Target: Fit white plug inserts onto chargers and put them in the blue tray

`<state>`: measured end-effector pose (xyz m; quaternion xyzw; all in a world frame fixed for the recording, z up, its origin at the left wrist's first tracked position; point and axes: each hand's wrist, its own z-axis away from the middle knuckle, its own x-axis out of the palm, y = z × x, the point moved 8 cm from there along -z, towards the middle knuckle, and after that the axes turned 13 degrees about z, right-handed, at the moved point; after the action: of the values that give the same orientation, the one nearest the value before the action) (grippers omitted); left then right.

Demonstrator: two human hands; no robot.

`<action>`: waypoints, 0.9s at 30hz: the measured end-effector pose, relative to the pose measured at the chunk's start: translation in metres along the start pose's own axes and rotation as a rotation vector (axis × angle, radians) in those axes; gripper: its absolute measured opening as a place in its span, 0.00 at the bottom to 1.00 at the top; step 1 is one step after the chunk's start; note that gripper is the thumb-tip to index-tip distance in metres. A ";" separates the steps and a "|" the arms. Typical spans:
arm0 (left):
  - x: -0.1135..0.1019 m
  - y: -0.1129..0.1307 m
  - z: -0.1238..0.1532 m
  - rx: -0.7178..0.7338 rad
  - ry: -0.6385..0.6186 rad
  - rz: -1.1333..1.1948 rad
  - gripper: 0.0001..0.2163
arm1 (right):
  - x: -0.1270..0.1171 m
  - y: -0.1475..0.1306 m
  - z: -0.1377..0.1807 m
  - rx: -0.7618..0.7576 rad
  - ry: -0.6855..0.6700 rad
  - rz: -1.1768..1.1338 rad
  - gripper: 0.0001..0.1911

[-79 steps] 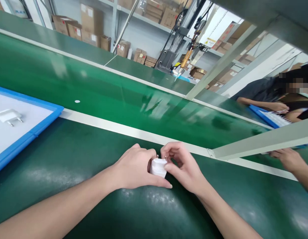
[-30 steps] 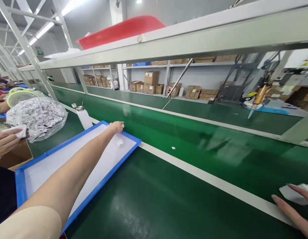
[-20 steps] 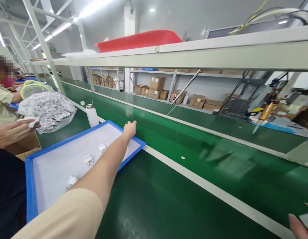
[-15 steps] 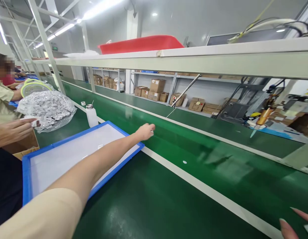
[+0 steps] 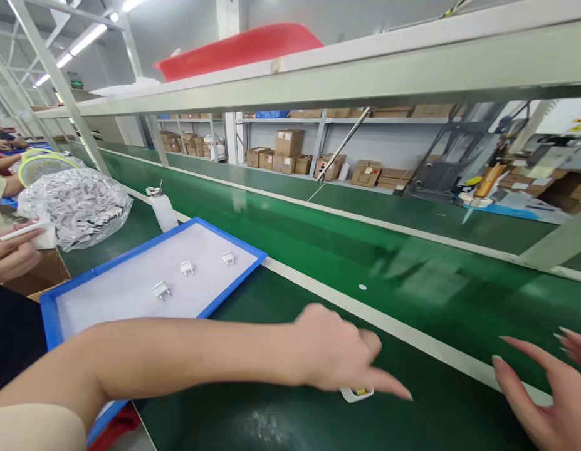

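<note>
My left hand (image 5: 334, 351) reaches across the green work surface from the left, fingers curled and thumb stretched out. A small white plastic part (image 5: 350, 396) with something yellow inside shows beneath the thumb, mostly hidden by the hand, which appears to grip it. At the right edge, my right hand (image 5: 548, 382) has its fingers spread, with nothing visible between them. To the left lies a blue-rimmed tray (image 5: 231, 297) with a white lining. On it sit three white two-pin plug pieces (image 5: 187, 268), well apart from each other.
A white bottle (image 5: 163, 210) stands behind the tray, beside a clear bag of small parts (image 5: 78, 207). At far left a co-worker's hand (image 5: 12, 254) holds a white item. A small white disc (image 5: 362, 287) lies on the green belt (image 5: 313, 263). A shelf beam (image 5: 346, 84) crosses above.
My left hand has come back from the belt beyond the tray, toward me and to the right. More of my right hand now shows. The plug pieces are now uncovered.
</note>
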<state>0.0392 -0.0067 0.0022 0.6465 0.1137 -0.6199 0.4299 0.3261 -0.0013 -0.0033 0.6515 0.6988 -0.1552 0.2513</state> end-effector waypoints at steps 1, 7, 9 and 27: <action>-0.018 -0.020 0.008 -0.064 0.068 -0.034 0.29 | -0.004 -0.008 -0.001 -0.064 0.022 0.043 0.13; -0.078 -0.203 0.081 -0.631 0.186 -0.172 0.19 | -0.018 -0.032 0.000 -0.187 0.060 0.135 0.11; -0.073 -0.241 0.096 -0.674 0.163 -0.135 0.17 | -0.019 -0.038 0.002 -0.204 0.046 0.122 0.10; 0.018 0.036 -0.005 0.035 -0.135 0.809 0.18 | -0.074 -0.159 0.009 -0.270 -0.338 -0.705 0.19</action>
<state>0.0713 -0.0317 0.0004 0.6040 -0.1888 -0.4436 0.6347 0.1724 -0.0842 0.0127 0.2987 0.8423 -0.2436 0.3769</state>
